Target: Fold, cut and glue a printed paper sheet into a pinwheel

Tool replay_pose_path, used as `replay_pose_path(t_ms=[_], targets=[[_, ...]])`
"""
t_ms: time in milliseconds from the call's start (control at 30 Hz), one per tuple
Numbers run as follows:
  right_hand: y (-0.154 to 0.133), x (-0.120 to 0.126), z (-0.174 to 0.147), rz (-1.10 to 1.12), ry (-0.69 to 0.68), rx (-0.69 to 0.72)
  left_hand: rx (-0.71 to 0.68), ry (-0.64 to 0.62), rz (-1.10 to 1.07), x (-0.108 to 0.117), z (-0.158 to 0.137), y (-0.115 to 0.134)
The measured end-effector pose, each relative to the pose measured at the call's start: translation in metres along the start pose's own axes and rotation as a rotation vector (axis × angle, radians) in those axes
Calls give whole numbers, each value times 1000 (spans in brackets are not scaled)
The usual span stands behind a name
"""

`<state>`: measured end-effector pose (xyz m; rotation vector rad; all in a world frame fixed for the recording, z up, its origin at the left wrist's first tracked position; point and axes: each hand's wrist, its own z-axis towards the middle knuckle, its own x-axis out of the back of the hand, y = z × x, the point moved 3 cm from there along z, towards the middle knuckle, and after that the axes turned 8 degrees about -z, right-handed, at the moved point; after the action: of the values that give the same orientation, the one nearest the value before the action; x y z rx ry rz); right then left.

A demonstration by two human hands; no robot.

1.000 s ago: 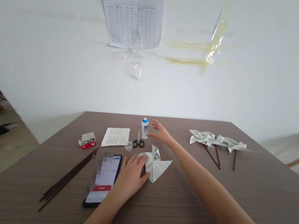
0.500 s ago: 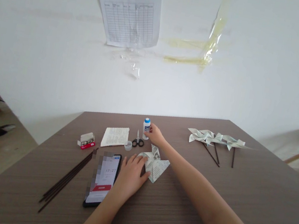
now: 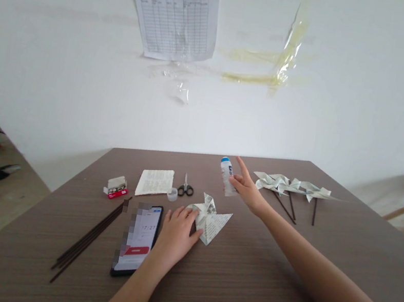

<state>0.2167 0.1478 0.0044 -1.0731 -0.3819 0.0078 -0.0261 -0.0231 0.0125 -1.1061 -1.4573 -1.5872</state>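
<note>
A folded pinwheel of printed paper (image 3: 214, 224) lies on the table in front of me. My left hand (image 3: 178, 230) rests on its left side, fingers lying flat and thumb at its lower edge. Farther off to the right, my right hand (image 3: 248, 189) has its thumb and some fingers at a bottle with a blue cap (image 3: 227, 177), probably glue. The bottle tilts slightly to the left. My right index finger points up and away from it; the other fingertips are partly hidden.
Black-handled scissors (image 3: 186, 189), a clear tape roll (image 3: 172, 195), a paper stack (image 3: 154, 183) and a small red-and-white box (image 3: 116, 188) sit at the back left. Nearer are a phone (image 3: 137, 244) and dark sticks (image 3: 88, 238). Finished pinwheels on sticks (image 3: 278, 184) lie at right.
My right hand has moved the bottle to the right, away from the scissors, and its index finger has lifted. My left hand stays on the paper pinwheel.
</note>
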Motion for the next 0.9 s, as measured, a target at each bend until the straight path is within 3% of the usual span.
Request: replay_pose_path(t_ms=[133, 367, 767, 900], targets=[[-7, -7, -28, 183, -90, -164, 13, -10, 15, 1, 0, 1], [-24, -7, -43, 414, -130, -244, -7, 30, 9, -2, 1, 1], [-8, -18, -48, 184, -56, -121, -29, 35, 22, -8, 3, 3], [-8, -22, -49, 64, -101, -107, -32, 23, 15, -8, 2, 6]])
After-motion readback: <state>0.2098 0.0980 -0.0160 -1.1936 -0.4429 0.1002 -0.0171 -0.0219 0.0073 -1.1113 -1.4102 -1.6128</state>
